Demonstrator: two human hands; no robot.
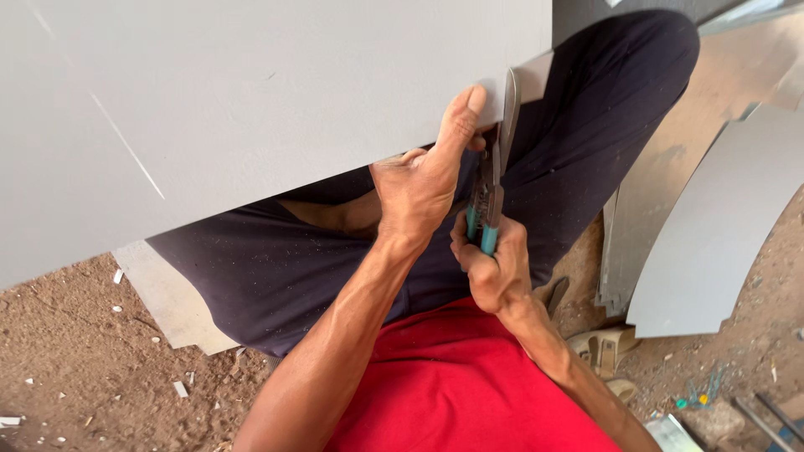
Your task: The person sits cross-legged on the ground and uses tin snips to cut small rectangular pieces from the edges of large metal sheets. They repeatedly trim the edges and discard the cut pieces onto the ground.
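floor: bare reddish-brown dirt (75, 351), scattered with small white offcuts (180, 388) | right: curved grey sheet pieces (712, 243) lying stacked on ground | lower right: tan sandal (599, 347), small tools with green handles (699, 393) | light: even daylight, soft shadows

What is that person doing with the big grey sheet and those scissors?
A person sitting on the dirt ground is cutting a big grey sheet that rests over their lap. The left hand grips the sheet's edge, thumb pressed flat on top. The right hand squeezes the teal handles of a pair of metal snips, whose blades point up along the sheet's right edge. More cut grey pieces lie on the ground to the right, and small offcuts are scattered in the dirt.
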